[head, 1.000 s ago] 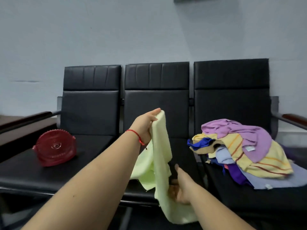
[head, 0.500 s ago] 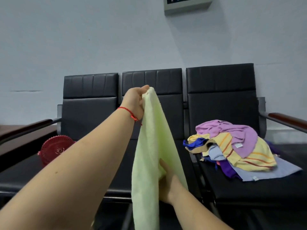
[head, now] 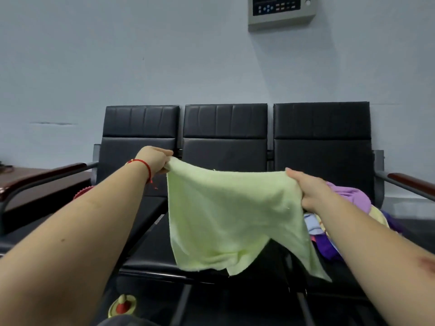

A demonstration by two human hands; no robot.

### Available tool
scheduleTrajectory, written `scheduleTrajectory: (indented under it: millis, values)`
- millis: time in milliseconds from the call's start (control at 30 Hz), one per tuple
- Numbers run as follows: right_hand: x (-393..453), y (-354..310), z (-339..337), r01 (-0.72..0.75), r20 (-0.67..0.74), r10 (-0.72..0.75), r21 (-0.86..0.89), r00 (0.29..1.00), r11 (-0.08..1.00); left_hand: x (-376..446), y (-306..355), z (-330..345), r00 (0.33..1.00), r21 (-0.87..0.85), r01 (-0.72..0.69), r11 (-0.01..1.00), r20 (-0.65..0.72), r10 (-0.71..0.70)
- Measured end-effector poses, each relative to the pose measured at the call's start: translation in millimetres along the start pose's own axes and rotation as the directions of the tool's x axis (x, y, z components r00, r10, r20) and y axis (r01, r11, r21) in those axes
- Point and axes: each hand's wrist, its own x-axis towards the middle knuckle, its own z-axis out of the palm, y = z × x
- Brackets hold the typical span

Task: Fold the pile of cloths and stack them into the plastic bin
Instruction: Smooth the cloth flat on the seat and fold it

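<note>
A pale green cloth [head: 230,215] hangs spread out in the air in front of the middle seat. My left hand [head: 155,160] grips its upper left corner; a red string circles that wrist. My right hand [head: 306,191] grips the upper right corner, a little lower. The cloth's bottom edge hangs uneven over the seat front. The pile of cloths [head: 353,208], purple, yellow and pale blue, lies on the right seat, mostly hidden behind my right arm. A small piece of the red plastic bin [head: 81,192] shows above my left forearm.
A black three-seat bench [head: 226,128] stands against a grey wall, with wooden armrests [head: 409,182] at both ends. A grey control panel [head: 281,11] hangs on the wall above. A yellow and red object [head: 122,305] lies on the floor under the bench.
My right hand slid from the cloth's lower middle up to its right corner and pulled it sideways. The cloth went from hanging in a narrow strip to spread wide. The camera tilted upward.
</note>
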Motion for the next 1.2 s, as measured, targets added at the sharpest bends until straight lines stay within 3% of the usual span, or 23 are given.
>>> scheduleTrajectory:
  millis: [167,267,367,567,667,767,833,933,1000,1100,1200]
  values:
    - [-11,-3,0,-0.047,0.000,0.047,0.080,0.999,0.996,-4,-2,-1,0.997,-0.203,0.012,0.979,0.077,0.004]
    - [-12,14,3,-0.096,-0.036,0.098,0.039,0.995,0.995,-6,3,-1,0.997,-0.281,-0.004,0.960,0.076,0.027]
    - [-7,23,3,-0.060,-0.112,0.055,-0.043,0.992,0.997,-8,6,-5,0.998,-0.182,-0.057,0.982,0.030,0.063]
    - [-7,2,0,0.102,-0.155,-0.115,-0.085,0.981,0.991,-3,-4,-27,0.983,0.306,-0.155,0.939,-0.049,0.178]
    - [-20,-16,0,0.171,-0.171,-0.211,-0.225,0.962,0.959,0,-10,-34,0.987,0.271,-0.146,0.952,-0.019,0.157]
    - [-32,-32,2,0.242,-0.041,-0.275,-0.362,0.961,0.900,1,-8,-41,0.992,0.083,-0.110,0.990,0.063,0.105]
    - [-42,-42,5,0.262,0.058,-0.260,-0.388,0.964,0.884,2,-6,-45,0.988,0.240,-0.138,0.961,0.107,0.115]
    - [-51,-50,5,0.312,0.203,-0.239,-0.675,0.950,0.668,-3,-2,-44,0.972,0.649,-0.227,0.726,0.101,0.213]
    - [-52,-50,9,0.322,0.223,-0.256,-0.825,0.941,0.465,-7,-2,-41,0.953,0.770,-0.237,0.592,0.068,0.294]
    - [-48,-46,11,0.312,0.209,-0.343,-0.907,0.916,0.282,-12,-7,-37,0.943,0.832,-0.225,0.508,0.054,0.329]
    - [-47,-44,5,0.267,0.203,-0.355,-0.953,0.913,0.142,-13,-11,-39,0.960,0.846,-0.211,0.489,0.085,0.266]
